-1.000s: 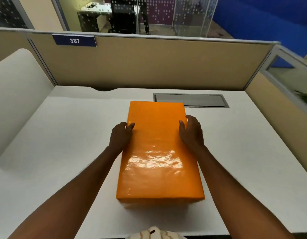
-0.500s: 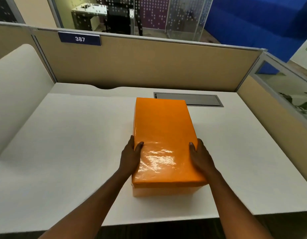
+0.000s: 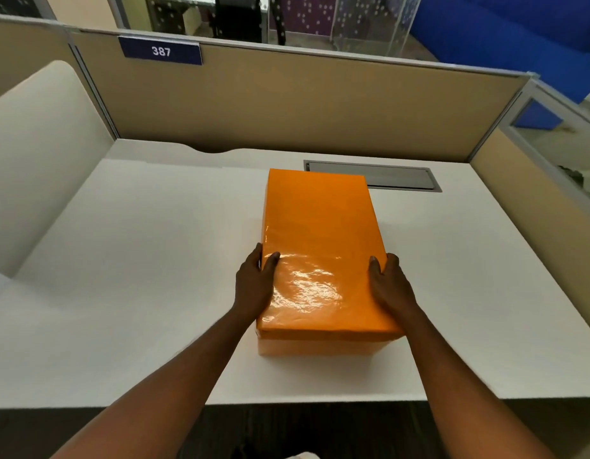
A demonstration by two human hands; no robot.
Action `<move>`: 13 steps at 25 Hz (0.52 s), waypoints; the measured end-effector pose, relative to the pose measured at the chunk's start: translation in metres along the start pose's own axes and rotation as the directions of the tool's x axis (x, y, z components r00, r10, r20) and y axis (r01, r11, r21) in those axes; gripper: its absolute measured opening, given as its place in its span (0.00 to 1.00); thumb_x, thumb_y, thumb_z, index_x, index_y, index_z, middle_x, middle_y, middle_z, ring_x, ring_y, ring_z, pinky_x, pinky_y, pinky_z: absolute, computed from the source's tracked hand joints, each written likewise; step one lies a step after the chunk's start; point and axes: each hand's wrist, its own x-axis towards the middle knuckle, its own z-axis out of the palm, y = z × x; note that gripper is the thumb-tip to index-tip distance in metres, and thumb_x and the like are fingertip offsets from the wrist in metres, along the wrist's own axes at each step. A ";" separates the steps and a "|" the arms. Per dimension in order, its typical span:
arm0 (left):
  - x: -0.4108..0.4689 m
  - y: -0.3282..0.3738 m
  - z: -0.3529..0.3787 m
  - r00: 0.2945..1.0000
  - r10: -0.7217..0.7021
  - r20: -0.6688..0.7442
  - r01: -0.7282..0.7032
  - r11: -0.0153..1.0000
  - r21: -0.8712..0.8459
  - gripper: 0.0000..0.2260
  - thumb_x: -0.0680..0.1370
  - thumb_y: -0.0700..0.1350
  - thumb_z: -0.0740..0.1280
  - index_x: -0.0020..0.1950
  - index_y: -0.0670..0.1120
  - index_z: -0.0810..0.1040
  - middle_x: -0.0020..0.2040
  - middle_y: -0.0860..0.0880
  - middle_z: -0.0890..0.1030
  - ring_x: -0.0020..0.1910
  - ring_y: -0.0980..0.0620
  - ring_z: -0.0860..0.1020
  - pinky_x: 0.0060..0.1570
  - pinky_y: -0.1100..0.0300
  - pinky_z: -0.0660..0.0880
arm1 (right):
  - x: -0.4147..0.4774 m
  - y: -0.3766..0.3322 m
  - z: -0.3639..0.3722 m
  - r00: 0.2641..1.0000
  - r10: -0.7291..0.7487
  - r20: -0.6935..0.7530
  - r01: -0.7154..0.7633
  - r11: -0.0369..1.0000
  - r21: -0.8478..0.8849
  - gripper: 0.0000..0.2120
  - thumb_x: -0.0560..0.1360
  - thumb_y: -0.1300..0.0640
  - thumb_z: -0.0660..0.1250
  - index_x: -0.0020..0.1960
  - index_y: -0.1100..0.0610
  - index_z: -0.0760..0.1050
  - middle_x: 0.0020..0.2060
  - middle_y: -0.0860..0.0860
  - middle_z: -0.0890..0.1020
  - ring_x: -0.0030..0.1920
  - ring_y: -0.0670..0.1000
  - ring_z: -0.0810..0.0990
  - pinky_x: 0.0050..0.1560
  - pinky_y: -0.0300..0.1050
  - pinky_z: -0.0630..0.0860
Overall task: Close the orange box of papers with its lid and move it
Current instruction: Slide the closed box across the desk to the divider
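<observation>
Both hands, left hand [image 3: 255,283] and right hand [image 3: 388,286], clasp the lidded orange box [image 3: 320,253] sides

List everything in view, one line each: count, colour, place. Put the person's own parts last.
orange box: one, pale orange, on the desk near its front edge.
lid: one, glossy orange, seated on the box.
desk: one, white, filling the view.
cable hatch: one, grey, set into the desk just behind the box.
partition: one, tan, along the desk's back.
number plate: one, dark blue, reading 387, top of the partition.
left hand: one, on the lid's left edge.
right hand: one, on the lid's right edge.
</observation>
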 end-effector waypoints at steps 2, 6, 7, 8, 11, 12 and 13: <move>-0.004 -0.002 -0.001 0.989 -0.026 -0.147 0.034 0.998 0.055 0.23 0.75 0.60 0.65 0.65 0.49 0.76 0.61 0.45 0.81 0.58 0.46 0.80 0.60 0.53 0.73 | 0.003 0.001 -0.004 0.998 0.064 0.020 -0.066 0.982 0.175 0.23 0.79 0.42 0.55 0.67 0.56 0.61 0.65 0.58 0.73 0.59 0.61 0.75 0.59 0.57 0.72; -0.017 -0.010 -0.008 0.964 -0.043 -0.264 0.026 0.997 -0.066 0.23 0.72 0.63 0.65 0.55 0.47 0.83 0.53 0.46 0.85 0.53 0.46 0.82 0.55 0.50 0.78 | 0.000 0.024 -0.019 0.990 0.096 0.106 -0.140 0.787 0.600 0.16 0.77 0.42 0.59 0.60 0.50 0.70 0.60 0.55 0.77 0.52 0.55 0.79 0.52 0.56 0.77; -0.022 -0.012 -0.010 0.971 -0.074 -0.229 0.045 0.990 -0.131 0.23 0.72 0.62 0.65 0.57 0.49 0.82 0.53 0.47 0.84 0.52 0.48 0.82 0.51 0.53 0.78 | -0.002 0.033 -0.020 0.989 0.059 0.133 -0.130 0.767 0.629 0.16 0.77 0.41 0.59 0.61 0.47 0.71 0.61 0.53 0.77 0.54 0.54 0.79 0.51 0.55 0.78; -0.027 -0.014 -0.013 0.979 -0.111 -0.170 0.077 0.978 -0.192 0.22 0.72 0.61 0.65 0.60 0.51 0.80 0.55 0.49 0.83 0.52 0.50 0.82 0.49 0.56 0.78 | -0.006 0.041 -0.019 0.986 0.014 0.165 -0.120 0.746 0.654 0.17 0.76 0.40 0.58 0.62 0.44 0.71 0.62 0.51 0.77 0.55 0.54 0.80 0.50 0.55 0.79; -0.043 -0.022 -0.013 0.968 -0.234 0.085 0.249 0.916 -0.315 0.29 0.70 0.63 0.65 0.70 0.60 0.68 0.64 0.53 0.75 0.57 0.51 0.79 0.56 0.49 0.78 | -0.014 0.058 -0.010 0.948 -0.078 0.309 -0.196 0.621 0.759 0.25 0.72 0.37 0.59 0.68 0.37 0.65 0.63 0.47 0.76 0.58 0.56 0.80 0.53 0.61 0.79; -0.047 -0.023 -0.011 0.955 -0.256 0.152 0.294 0.887 -0.355 0.31 0.69 0.63 0.66 0.71 0.62 0.64 0.65 0.54 0.73 0.59 0.48 0.78 0.58 0.45 0.77 | -0.016 0.059 -0.006 0.937 -0.086 0.339 -0.230 0.580 0.782 0.27 0.71 0.37 0.59 0.70 0.36 0.63 0.63 0.46 0.76 0.59 0.57 0.79 0.53 0.61 0.79; -0.049 -0.023 -0.010 0.946 -0.262 0.191 0.318 0.863 -0.393 0.32 0.68 0.62 0.66 0.72 0.64 0.62 0.65 0.54 0.73 0.60 0.47 0.78 0.59 0.44 0.77 | -0.017 0.059 -0.003 0.931 -0.087 0.353 -0.250 0.551 0.796 0.28 0.71 0.37 0.60 0.70 0.36 0.62 0.63 0.46 0.76 0.59 0.57 0.79 0.52 0.61 0.79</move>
